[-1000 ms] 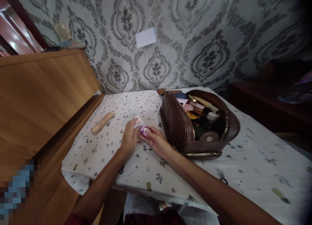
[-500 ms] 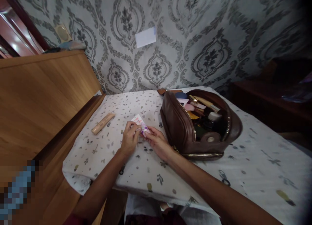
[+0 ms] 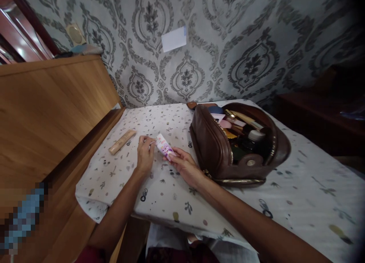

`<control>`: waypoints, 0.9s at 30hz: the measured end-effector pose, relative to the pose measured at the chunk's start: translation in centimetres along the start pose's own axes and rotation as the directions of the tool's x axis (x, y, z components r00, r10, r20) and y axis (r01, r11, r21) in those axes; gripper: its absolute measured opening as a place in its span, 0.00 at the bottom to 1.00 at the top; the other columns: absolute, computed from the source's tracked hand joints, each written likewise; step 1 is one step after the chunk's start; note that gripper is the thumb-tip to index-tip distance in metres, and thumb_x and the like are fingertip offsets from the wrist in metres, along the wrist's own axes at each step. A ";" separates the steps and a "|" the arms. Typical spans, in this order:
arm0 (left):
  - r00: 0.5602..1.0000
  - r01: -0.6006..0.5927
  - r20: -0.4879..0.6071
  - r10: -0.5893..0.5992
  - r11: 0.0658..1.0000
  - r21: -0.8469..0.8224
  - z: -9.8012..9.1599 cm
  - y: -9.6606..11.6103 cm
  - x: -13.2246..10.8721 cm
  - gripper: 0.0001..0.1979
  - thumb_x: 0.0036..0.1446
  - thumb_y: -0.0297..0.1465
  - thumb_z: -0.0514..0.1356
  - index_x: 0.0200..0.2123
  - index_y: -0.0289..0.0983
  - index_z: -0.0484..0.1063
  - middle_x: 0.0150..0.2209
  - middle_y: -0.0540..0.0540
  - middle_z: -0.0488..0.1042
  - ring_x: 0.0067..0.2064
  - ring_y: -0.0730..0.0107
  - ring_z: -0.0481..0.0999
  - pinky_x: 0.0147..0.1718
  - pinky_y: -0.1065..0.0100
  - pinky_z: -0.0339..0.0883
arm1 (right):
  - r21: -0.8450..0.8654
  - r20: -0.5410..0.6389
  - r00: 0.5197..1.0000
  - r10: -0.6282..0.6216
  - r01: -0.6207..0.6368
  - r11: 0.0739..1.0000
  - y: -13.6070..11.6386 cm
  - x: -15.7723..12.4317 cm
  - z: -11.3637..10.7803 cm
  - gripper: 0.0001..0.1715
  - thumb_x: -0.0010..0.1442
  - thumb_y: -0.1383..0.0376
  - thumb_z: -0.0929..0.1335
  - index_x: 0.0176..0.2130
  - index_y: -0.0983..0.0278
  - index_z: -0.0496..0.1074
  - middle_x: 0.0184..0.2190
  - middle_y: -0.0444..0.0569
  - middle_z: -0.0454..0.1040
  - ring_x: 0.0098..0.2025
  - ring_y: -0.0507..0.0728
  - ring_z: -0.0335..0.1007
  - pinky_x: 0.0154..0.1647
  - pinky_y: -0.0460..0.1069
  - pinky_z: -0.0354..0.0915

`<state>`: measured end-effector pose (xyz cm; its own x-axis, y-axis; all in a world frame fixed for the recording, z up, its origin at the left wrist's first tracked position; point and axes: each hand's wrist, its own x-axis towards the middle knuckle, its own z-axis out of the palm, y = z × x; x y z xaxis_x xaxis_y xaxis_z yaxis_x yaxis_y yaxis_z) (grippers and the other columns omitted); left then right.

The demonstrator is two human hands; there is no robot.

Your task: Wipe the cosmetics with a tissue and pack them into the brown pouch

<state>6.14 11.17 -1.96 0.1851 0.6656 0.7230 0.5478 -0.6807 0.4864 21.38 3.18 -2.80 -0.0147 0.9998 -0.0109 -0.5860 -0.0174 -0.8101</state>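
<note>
My right hand (image 3: 184, 165) holds a small white and purple packet (image 3: 164, 147) by its lower end, fingers pinched on it. Just left of the packet's upper end is my left hand (image 3: 146, 152), its fingertips pinched together on something I cannot make out. A beige tube (image 3: 122, 142) lies on the cloth to the left. An open brown bag (image 3: 211, 141) stands right of my hands, filled with several bottles, brushes and cosmetic items.
The table has a white patterned cloth (image 3: 162, 206). A wooden panel (image 3: 57, 99) rises at the left, and patterned wallpaper with a white paper (image 3: 174, 39) is behind. Dark furniture (image 3: 310, 118) stands at the far right.
My left hand has moved slightly left, off the packet's face, so its purple print shows more. My right hand still holds the packet. The view has shifted slightly.
</note>
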 end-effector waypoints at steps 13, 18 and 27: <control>0.972 -0.185 0.135 0.193 0.980 -0.070 0.2 1.8 -1.1 0.09 0.66 0.27 0.53 0.41 0.37 0.73 0.42 0.44 0.67 0.44 0.67 0.71 0.44 0.65 0.69 | 0.038 -0.003 1.000 -0.024 0.024 0.999 0.2 0.4 -0.5 0.23 0.43 0.60 0.80 0.40 0.62 0.78 0.35 0.45 0.78 0.36 0.53 0.72 0.39 0.48 0.65; 0.938 -0.294 0.142 0.315 0.944 -0.148 0.4 2.4 -1.4 0.09 0.66 0.27 0.53 0.43 0.37 0.74 0.41 0.44 0.68 0.44 0.67 0.72 0.44 0.65 0.69 | 0.018 -0.007 0.999 -0.039 0.039 0.999 0.3 0.4 -0.5 0.23 0.43 0.59 0.80 0.40 0.61 0.77 0.34 0.45 0.78 0.35 0.53 0.70 0.38 0.47 0.65; 0.959 -0.218 0.161 0.234 0.970 -0.108 0.4 2.0 -1.1 0.10 0.67 0.27 0.52 0.42 0.37 0.74 0.43 0.43 0.68 0.46 0.66 0.71 0.46 0.64 0.69 | -0.016 0.023 1.000 -0.012 0.012 1.000 0.4 0.2 -0.5 0.25 0.43 0.58 0.80 0.42 0.61 0.77 0.37 0.46 0.79 0.35 0.54 0.73 0.39 0.48 0.67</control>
<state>7.33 9.17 -2.00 0.4370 0.5286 0.7277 0.4025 -0.8385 0.3673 21.55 3.39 -3.41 -0.0264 0.9996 0.0120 -0.5732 -0.0053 -0.8194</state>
